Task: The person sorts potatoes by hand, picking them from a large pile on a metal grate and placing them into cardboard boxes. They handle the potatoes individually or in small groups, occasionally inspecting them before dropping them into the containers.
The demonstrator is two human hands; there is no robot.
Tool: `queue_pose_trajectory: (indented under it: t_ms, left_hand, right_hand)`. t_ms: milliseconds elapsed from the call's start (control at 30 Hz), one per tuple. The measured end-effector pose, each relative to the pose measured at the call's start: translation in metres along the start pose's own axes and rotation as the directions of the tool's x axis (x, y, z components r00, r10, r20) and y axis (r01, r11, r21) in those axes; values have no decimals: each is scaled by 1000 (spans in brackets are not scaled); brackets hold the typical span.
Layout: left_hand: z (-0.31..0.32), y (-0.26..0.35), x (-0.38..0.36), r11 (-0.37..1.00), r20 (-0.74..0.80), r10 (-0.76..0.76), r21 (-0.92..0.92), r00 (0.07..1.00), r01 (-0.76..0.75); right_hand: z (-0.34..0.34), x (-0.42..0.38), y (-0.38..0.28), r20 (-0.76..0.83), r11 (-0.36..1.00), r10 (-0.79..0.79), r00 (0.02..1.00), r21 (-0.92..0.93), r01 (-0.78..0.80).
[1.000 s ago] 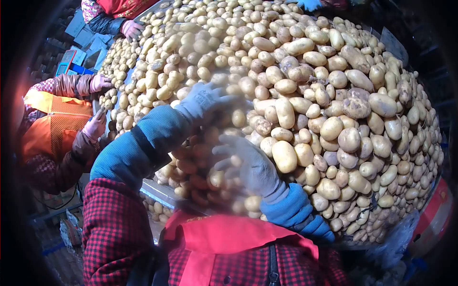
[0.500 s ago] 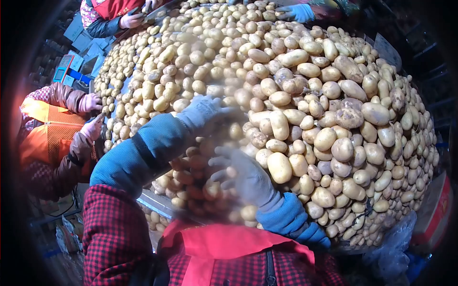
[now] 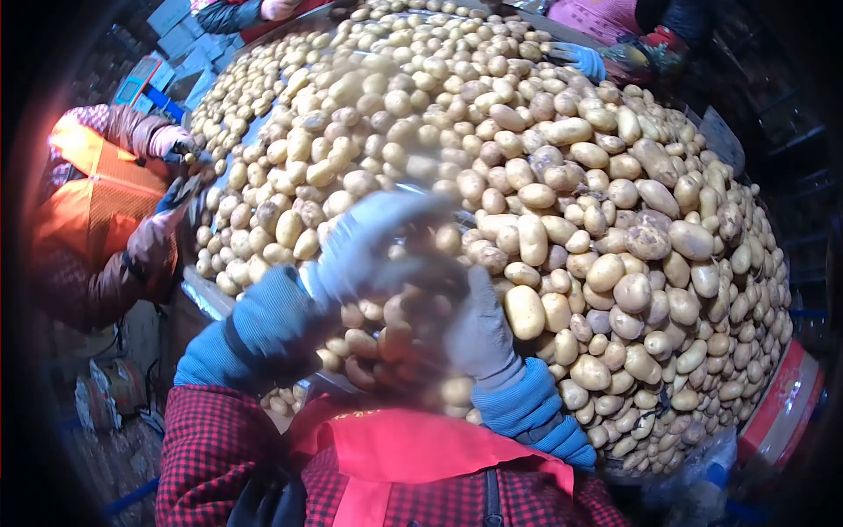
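Potatoes (image 3: 650, 241) lie heaped over a wide table (image 3: 206, 297). My left hand (image 3: 373, 237), in a pale glove, is over the near middle of the pile, badly blurred, its fingers reaching right. Just right of it, my right hand (image 3: 481, 329), in a grey glove, stands at the pile with its fingers pointing up and away from me. Smeared potatoes (image 3: 404, 338) show between and below the two hands. Blur and a smudge in the view hide the fingertips, so what either hand grips cannot be made out.
A person in an orange vest (image 3: 104, 206) works at the left edge, holding something small. Other people's arms reach in at the top, one with a blue glove (image 3: 580, 60). A scale (image 3: 138, 81) stands upper left, a red box (image 3: 781, 404) and plastic bag (image 3: 702, 474) at right.
My left hand has come nearer to me and closer to my right hand, which has swung more upright. The view has shifted. The person at left has brought both hands up around something small.
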State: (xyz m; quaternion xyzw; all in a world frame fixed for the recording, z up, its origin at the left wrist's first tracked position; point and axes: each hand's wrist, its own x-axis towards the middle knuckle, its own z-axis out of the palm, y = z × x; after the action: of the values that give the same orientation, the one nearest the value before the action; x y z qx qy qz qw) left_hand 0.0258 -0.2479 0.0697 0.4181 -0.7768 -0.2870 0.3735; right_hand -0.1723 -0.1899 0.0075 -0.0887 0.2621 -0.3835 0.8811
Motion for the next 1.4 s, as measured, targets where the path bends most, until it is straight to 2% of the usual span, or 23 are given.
queue_pose_trajectory:
  t_ms: [67, 100, 133, 167, 200, 300, 367, 433, 500, 567, 667, 700, 733, 800, 833, 900, 967, 1000, 1133, 1233, 1267, 1367, 1400]
  left_hand:
    - [13, 17, -19, 984, 94, 82, 148, 992, -95]
    - [24, 22, -28, 972, 157, 76, 207, 985, -108]
    - [37, 30, -35, 973, 112, 50, 219, 993, -73]
    - [49, 36, -41, 974, 65, 25, 225, 998, -40]
    - [55, 39, -44, 974, 34, -29, 224, 999, 20]
    - [60, 38, -51, 978, -44, 14, 211, 999, -4]
    - [60, 37, -56, 973, -50, 3, 232, 999, 8]
    - [62, 39, -58, 971, -67, 0, 239, 998, 16]
    - [62, 42, -57, 962, -56, 19, 274, 998, -3]
    - [61, 47, -55, 972, -60, -15, 232, 998, 29]
    - [55, 56, -52, 990, -57, -118, 78, 991, 122]
    - [62, 48, -60, 994, -157, -88, 58, 984, 98]
    - [63, 43, -61, 993, -162, -106, 28, 981, 112]
    - [65, 41, -64, 983, -141, -181, -39, 973, 177]
    - [66, 39, -65, 985, -142, -169, 7, 975, 172]
    - [68, 35, -67, 982, -148, -152, 93, 977, 167]
    - [69, 39, -67, 972, -170, -174, 132, 970, 197]
    - [66, 42, -67, 969, -164, -187, 133, 969, 210]
    - [57, 41, -73, 982, -130, -129, 124, 983, 145]
    - [57, 46, -82, 845, -152, -479, -347, 865, 407]
    - [55, 55, -82, 429, 16, -703, -788, 711, 442]
    - [37, 51, -99, 466, -107, -658, -836, 745, 290]
    - [31, 55, -103, 524, -168, -682, -791, 711, 315]
  right_hand:
    - [4, -6, -2, 33, 999, 4, 999, 50, -6]
    - [-1, -8, -1, 123, 933, -100, 987, -334, 136]
    - [-6, -10, 1, 212, 624, -204, 956, -724, 293]
    - [-12, -12, 2, 295, 253, -302, 907, -892, 374]
    - [-18, -9, 7, 285, 192, -342, 895, -912, 363]
    - [-27, -11, 9, 158, 623, -270, 950, -723, 297]
    - [-30, -6, 7, 86, 856, -187, 979, -474, 205]
    - [-17, -7, 3, 47, 989, -74, 996, -126, 80]
    - [-2, -15, -3, 65, 959, 46, 997, 275, -62]
    - [-55, 0, 15, 118, 990, -81, 990, 125, 66]
    - [-37, -6, 12, 148, 995, -46, 988, 96, 32]
    - [-38, -4, 11, 269, 868, 56, 961, 463, -180]
    - [-20, -9, 5, 176, 974, 30, 984, 216, -68]
    - [-14, -8, 3, 153, 999, 12, 988, 51, -20]
    - [-13, -6, 4, 141, 1000, 6, 990, -30, -2]
    - [-25, 0, 12, 168, 1000, -19, 986, -16, 22]
    - [-28, 2, 15, 85, 1000, -11, 996, -19, 12]
    - [-29, 1, 16, 80, 985, -51, 995, -160, 63]
    - [-20, 1, 26, 97, 957, -64, 993, -276, 88]
    - [8, -15, 16, 83, 913, 31, 996, -407, 6]
    - [24, -25, 12, 24, 905, 31, 999, -426, -18]
    - [41, -29, 13, -9, 976, 117, 993, -184, -117]
    - [38, -29, 19, 55, 943, 34, 998, -333, -13]
